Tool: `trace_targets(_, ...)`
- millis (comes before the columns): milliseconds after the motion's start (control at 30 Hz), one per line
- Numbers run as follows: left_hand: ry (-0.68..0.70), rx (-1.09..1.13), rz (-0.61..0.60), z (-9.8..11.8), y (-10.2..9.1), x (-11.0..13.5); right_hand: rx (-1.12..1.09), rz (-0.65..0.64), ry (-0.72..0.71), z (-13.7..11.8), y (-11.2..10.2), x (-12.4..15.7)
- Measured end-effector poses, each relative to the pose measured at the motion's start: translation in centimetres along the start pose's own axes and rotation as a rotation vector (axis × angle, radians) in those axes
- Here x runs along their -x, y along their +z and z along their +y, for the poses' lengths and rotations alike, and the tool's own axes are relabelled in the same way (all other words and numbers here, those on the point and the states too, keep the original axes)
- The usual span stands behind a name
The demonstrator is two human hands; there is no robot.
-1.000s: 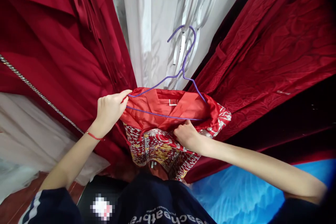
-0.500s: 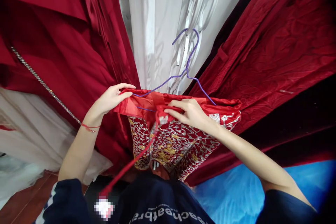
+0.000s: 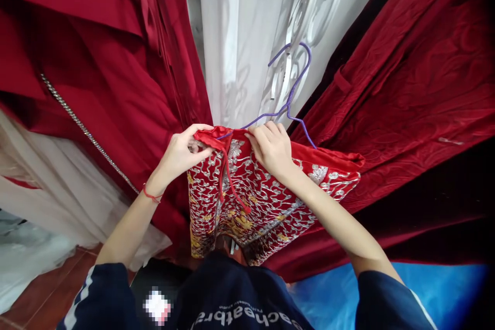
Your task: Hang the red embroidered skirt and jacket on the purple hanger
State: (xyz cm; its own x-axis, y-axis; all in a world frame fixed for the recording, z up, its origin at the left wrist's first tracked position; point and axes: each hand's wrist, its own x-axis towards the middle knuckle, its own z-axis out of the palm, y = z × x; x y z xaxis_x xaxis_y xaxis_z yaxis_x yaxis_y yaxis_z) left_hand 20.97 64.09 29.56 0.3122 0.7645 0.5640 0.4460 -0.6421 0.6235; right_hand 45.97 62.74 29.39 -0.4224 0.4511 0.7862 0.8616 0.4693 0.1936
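A red garment (image 3: pixel 263 196) with silver and gold embroidery hangs on a purple wire hanger (image 3: pixel 291 99) in front of me. My left hand (image 3: pixel 181 152) pinches the garment's top edge at its left end, over the hanger's arm. My right hand (image 3: pixel 273 147) is closed on the top edge near the middle, just below the hanger's neck. A thin red cord (image 3: pixel 229 178) dangles from the top edge between my hands, down over the embroidery.
Dark red garments hang close on the left (image 3: pixel 96 62) and right (image 3: pixel 406 77). White fabric (image 3: pixel 240 36) hangs behind the hanger. A beaded silver strip (image 3: pixel 88 134) crosses the left garment. Blue sheeting (image 3: pixel 348 289) lies at the lower right, reddish floor (image 3: pixel 34 299) at the lower left.
The garment's waist was spread open over the hanger's bar. Both hands have brought its top edge together, so the embroidered face now shows and the red cord hangs short.
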Motion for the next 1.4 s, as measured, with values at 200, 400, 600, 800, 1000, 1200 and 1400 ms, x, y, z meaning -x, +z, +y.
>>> trace_targets(200, 0.13, -0.646, 0.218, 0.8, -0.1, -0.3, 0.087, 0.148, 0.158, -1.6, 1.1, 1.0)
trace_targets(400, 0.403, -0.557, 0.107, -0.4, 0.9, -2.3, 0.112, 0.338, 0.17, -1.8, 2.5, 1.5)
trace_targets(600, 0.4, -0.45, 0.07, -1.8, 3.0, -3.8, 0.036, 0.274, 0.188, -0.9, 3.0, 1.9)
trace_targets(800, 0.453, -0.481, 0.051, -1.2, 3.8, -4.0, 0.053, 0.237, 0.105, -0.7, 3.4, 1.9)
trace_targets(1000, 0.433, -0.456, 0.037, -1.3, 4.4, -3.8, 0.053, 0.383, 0.211, -1.6, 3.5, 3.3)
trace_targets(1200, 0.449, -0.399, 0.022, -1.5, 4.8, -3.7, -0.311, 0.37, 0.629, -8.9, 6.0, 11.0)
trace_targets(1400, 0.495, -0.391, 0.039, -1.8, 5.2, -3.7, -0.759, 0.083, 1.136, -14.5, 9.2, 13.7)
